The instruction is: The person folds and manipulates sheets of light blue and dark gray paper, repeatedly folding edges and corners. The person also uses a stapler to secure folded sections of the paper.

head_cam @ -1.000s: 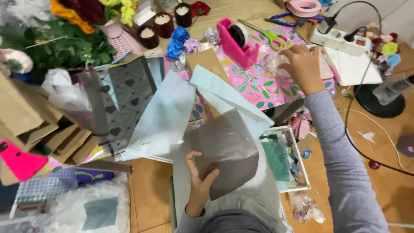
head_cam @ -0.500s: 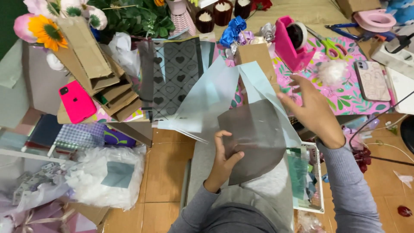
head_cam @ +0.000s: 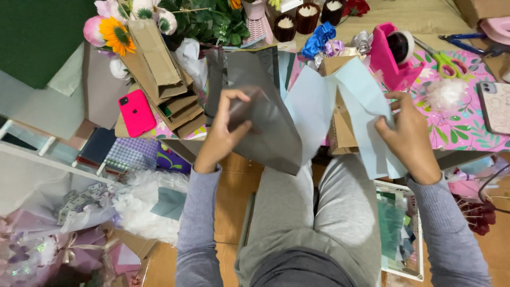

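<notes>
My left hand (head_cam: pixel 226 132) grips a grey sheet of wrapping paper (head_cam: pixel 265 125) and holds it up above my lap. My right hand (head_cam: pixel 409 135) pinches a pale blue sheet of paper (head_cam: pixel 361 93) at its right side. The two sheets overlap in the middle, in front of a small brown paper piece (head_cam: pixel 342 130). Both sleeves are grey, and my grey-trousered knees (head_cam: pixel 313 212) show below the papers.
A pink tape dispenser (head_cam: pixel 393 56), green scissors (head_cam: pixel 443 62) and blue ribbon (head_cam: pixel 317 38) lie on the floral mat (head_cam: pixel 457 127) ahead. Brown paper bags (head_cam: pixel 164 85), a pink phone (head_cam: pixel 136 111) and artificial flowers (head_cam: pixel 117 32) sit left. Bouquet wraps (head_cam: pixel 79 212) lie lower left.
My head turned left and the view shifted. My left hand lifted the grey sheet higher, and my right hand came back from the table and took hold of the pale blue sheet.
</notes>
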